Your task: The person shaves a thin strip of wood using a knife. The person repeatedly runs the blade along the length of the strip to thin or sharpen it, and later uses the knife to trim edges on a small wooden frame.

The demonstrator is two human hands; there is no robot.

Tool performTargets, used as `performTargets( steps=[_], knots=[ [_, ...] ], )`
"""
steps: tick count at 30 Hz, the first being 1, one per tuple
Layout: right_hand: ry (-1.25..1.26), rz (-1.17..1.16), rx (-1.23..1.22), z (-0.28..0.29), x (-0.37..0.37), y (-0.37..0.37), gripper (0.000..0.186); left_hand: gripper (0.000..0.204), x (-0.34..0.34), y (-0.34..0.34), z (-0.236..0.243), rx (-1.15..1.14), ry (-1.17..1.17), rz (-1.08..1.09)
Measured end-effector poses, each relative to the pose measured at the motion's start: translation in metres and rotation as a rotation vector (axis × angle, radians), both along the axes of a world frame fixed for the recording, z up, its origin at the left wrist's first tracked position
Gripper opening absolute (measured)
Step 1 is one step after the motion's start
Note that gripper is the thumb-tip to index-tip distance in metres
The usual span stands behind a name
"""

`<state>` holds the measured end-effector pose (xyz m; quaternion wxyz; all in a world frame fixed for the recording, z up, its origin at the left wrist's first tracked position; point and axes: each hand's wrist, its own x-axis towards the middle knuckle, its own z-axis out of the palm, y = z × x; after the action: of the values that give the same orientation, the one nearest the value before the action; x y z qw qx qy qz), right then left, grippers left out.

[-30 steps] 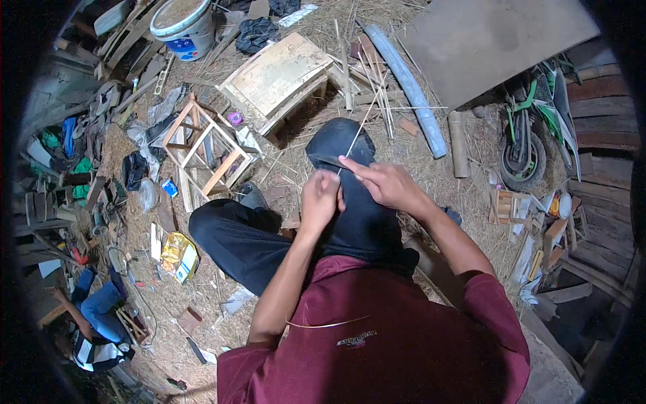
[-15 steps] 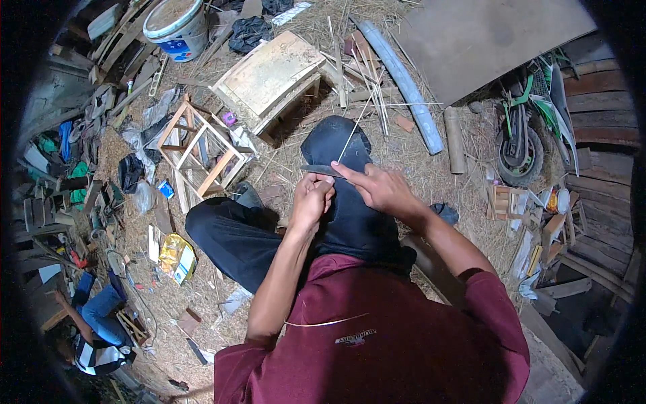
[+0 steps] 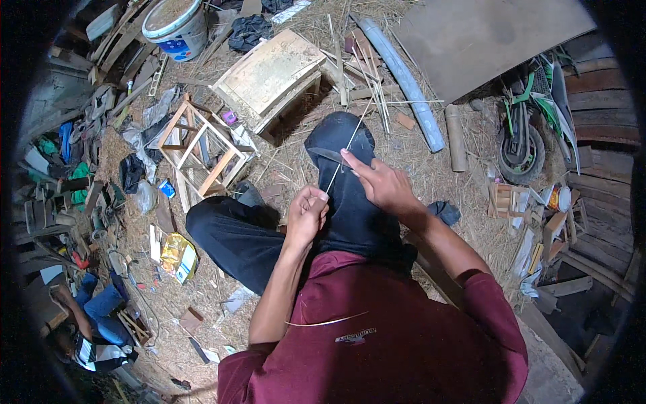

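My left hand (image 3: 307, 214) pinches the near end of a thin pale strip of wood or bamboo (image 3: 356, 128). The strip slants away over my raised knee (image 3: 340, 135). My right hand (image 3: 386, 188) is closed round a knife, its handle hidden in the palm. The dark knife blade (image 3: 327, 154) points left across the strip, above the knee. My right index finger is stretched out along the blade. Another thin curved sliver (image 3: 327, 324) lies on my maroon shirt.
Ahead stands a low wooden bench (image 3: 269, 77), with a small wooden frame (image 3: 205, 145) to its left. Several thin strips (image 3: 380, 101) lie by a grey-blue pipe (image 3: 400, 81). A motorbike wheel (image 3: 521, 155) is at right. Another person (image 3: 101, 316) sits far left.
My right hand and the blade have moved forward along the strip, away from my left hand. My left hand has drawn slightly back towards me, still pinching the strip.
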<state>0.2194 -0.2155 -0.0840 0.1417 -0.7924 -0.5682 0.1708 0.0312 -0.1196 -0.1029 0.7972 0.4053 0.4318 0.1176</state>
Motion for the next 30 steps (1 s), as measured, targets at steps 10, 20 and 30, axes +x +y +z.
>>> performTargets(
  steps=[10, 20, 30],
  knots=[
    [0.082, -0.052, 0.126, -0.011, 0.013, 0.004, 0.056, 0.012, -0.027, -0.004, -0.005, 0.118, -0.021, -0.148],
    [0.111, 0.204, 0.046, 0.006, 0.012, 0.0, 0.055, 0.011, 0.051, 0.025, 0.01, 0.217, 0.084, -0.083],
    [0.126, 0.073, 0.115, -0.008, 0.023, 0.003, 0.057, 0.008, 0.032, 0.008, -0.014, 0.279, -0.017, -0.133]
  ],
)
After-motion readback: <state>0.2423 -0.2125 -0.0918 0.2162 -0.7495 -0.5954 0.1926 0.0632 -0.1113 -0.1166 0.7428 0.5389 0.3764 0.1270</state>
